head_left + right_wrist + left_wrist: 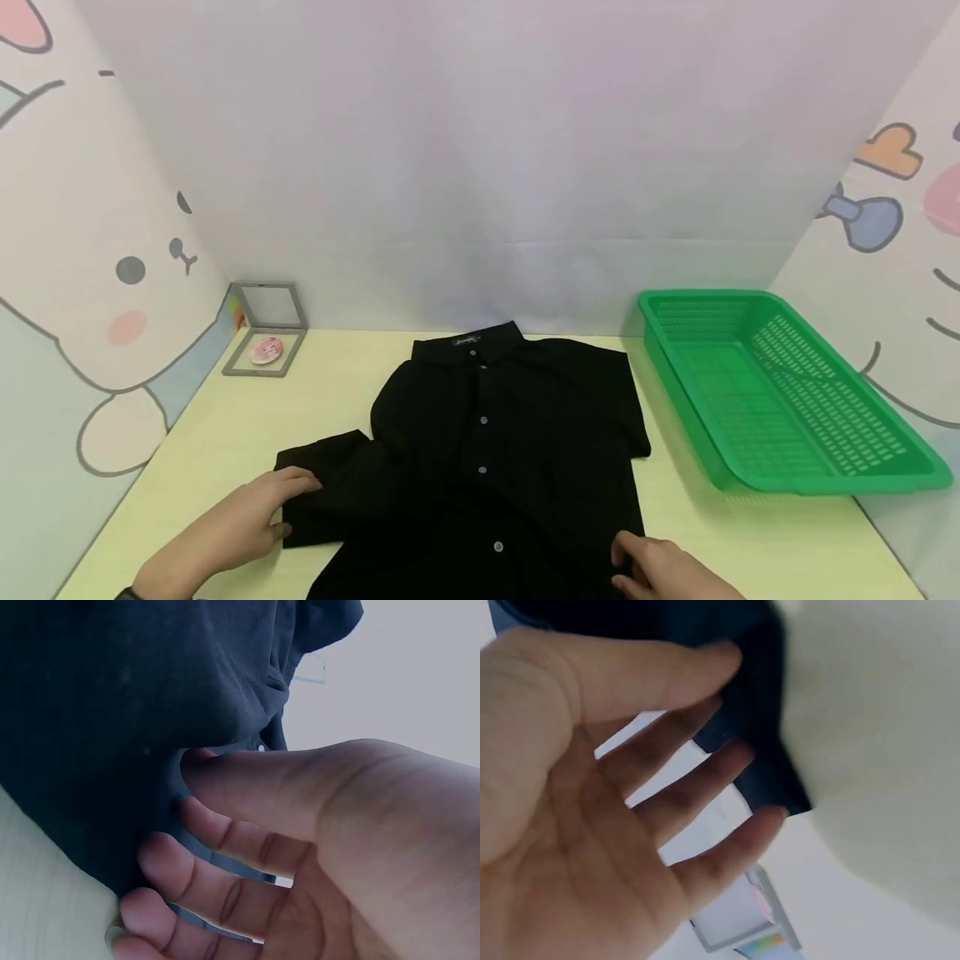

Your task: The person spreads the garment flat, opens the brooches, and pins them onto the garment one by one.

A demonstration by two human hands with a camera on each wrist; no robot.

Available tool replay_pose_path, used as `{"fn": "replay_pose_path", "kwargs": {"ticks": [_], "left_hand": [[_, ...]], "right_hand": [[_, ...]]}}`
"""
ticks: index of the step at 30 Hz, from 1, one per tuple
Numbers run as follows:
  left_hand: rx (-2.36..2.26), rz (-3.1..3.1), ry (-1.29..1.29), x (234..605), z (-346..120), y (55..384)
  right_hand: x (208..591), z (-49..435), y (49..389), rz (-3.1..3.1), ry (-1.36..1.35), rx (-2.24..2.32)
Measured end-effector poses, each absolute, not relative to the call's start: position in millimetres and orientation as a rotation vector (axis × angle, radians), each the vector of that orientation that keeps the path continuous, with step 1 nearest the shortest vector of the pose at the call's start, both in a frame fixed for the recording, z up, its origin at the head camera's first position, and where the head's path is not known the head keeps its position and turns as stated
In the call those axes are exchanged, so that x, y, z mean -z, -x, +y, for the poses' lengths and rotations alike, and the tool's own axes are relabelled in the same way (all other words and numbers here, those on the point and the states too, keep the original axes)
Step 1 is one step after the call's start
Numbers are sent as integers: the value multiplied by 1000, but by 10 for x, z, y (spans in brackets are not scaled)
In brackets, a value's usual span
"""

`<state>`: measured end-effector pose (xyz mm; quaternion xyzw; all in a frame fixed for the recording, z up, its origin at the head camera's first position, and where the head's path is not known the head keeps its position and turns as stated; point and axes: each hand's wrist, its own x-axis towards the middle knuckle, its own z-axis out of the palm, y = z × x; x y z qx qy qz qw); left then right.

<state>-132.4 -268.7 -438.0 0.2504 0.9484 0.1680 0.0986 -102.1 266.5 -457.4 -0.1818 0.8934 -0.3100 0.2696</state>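
Note:
A black short-sleeved button-up shirt [525, 433] lies front up on the pale yellow table, its collar [468, 346] toward the back wall. At its left sleeve, my left hand [262, 517] rests with fingers spread and thumb apart. The left wrist view shows the dark sleeve [757, 712] beside the thumb and fingertips of that hand [622, 795]. My right hand [660, 567] pinches the shirt's right side edge low down. Seen from the right wrist, the thumb and forefinger of this hand [300, 840] meet at a fold of the dark cloth [150, 712].
A green plastic basket [697, 429] stands on the right of the table, near the shirt's right sleeve. At the back left sits an open grey-framed case [232, 367] with a pink round item [266, 350] in it. White and cartoon-printed walls surround the table [202, 450].

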Motion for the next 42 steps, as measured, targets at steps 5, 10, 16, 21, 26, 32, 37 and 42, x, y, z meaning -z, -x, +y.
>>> {"fn": "replay_pose_path", "kwargs": {"ticks": [5, 10, 16, 21, 26, 32, 37, 42], "left_hand": [[-397, 2987, -767, 4454, -2716, 1305], [-340, 3110, -680, 4495, -2698, 1342], [-245, 3126, -637, 4499, -2704, 1421], [-226, 3173, -658, 4466, -2682, 1418], [-291, 3160, -574, 4426, -2641, 1433], [-267, 3122, -643, 4471, -2639, 1491], [-236, 3085, -669, 4454, -2635, 1580], [-289, 2829, -541, 4322, -2598, 1614]], "right_hand": [[4571, 2663, 1019, 2416, 481, 831], [4581, 2652, 1022, 2415, 490, 833], [4579, 2653, 1016, 2430, 491, 822], [4566, 2666, 1016, 2424, 482, 826], [4564, 2667, 1015, 2417, 479, 827], [4565, 2658, 1016, 2428, 473, 815], [4574, 2657, 1017, 2424, 480, 816], [4559, 2659, 1016, 2425, 481, 820]]}}
